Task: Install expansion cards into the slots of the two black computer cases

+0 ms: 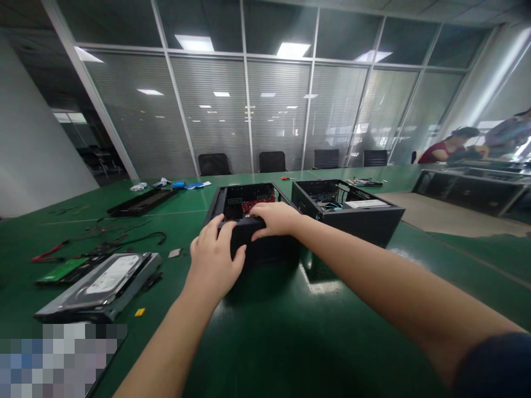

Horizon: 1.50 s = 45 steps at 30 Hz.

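Note:
An open black computer case (286, 251) stands on the green table in front of me. Inside it a red circuit board (244, 207) shows, partly behind my hands. My left hand (216, 251) grips the near left corner of the case, its fingers over the top edge and the thumb on the front. Across the same near edge reaches my right hand (276, 218), with fingers curled over the rim and the thumb in front. The fingertips of both hands are partly hidden, so any small part under them cannot be made out.
A second open computer case (352, 221) stands close on the right. To the left lie a hard drive (112, 279) on a metal cage, a green circuit board (62, 271), loose cables (141, 239), a yellow piece (140, 312) and a black panel (143, 202). People sit at far right.

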{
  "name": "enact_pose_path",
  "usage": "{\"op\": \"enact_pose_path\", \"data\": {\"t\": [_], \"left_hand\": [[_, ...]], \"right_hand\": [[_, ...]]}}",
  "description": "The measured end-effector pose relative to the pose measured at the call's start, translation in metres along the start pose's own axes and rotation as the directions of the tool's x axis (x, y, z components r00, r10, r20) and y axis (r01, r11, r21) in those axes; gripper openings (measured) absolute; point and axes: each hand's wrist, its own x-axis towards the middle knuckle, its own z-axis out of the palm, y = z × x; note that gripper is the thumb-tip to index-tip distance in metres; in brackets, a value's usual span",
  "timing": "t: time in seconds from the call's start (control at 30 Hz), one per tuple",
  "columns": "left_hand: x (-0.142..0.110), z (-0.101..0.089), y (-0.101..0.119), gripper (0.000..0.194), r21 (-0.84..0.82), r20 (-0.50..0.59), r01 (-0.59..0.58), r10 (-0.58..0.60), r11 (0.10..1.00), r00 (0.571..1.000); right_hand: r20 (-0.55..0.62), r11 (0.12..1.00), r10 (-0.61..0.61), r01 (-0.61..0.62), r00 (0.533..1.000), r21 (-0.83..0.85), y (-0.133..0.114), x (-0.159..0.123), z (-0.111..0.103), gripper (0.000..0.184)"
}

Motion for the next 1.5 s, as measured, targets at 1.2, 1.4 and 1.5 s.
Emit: {"op": "enact_pose_path", "data": {"t": [1.2,1.4,1.5], "left_hand": [[-0.046,0.108,-0.031,0.030,-0.084,0.469,0.062,-0.015,0.995,0.883],[-0.045,0.114,-0.034,0.030,-0.075,0.474,0.058,-0.016,0.996,0.881],[-0.045,0.115,-0.034,0.028,-0.069,0.469,0.059,-0.020,0.996,0.883]], "right_hand": [[0.127,0.835,0.529,-0.489,0.839,-0.253,0.069,-0.166,-0.036,0.072],[0.112,0.853,0.493,-0.453,0.863,-0.261,0.018,-0.200,-0.052,0.073],[0.113,0.850,0.502,-0.464,0.858,-0.251,-0.011,-0.217,-0.063,0.070]]}}
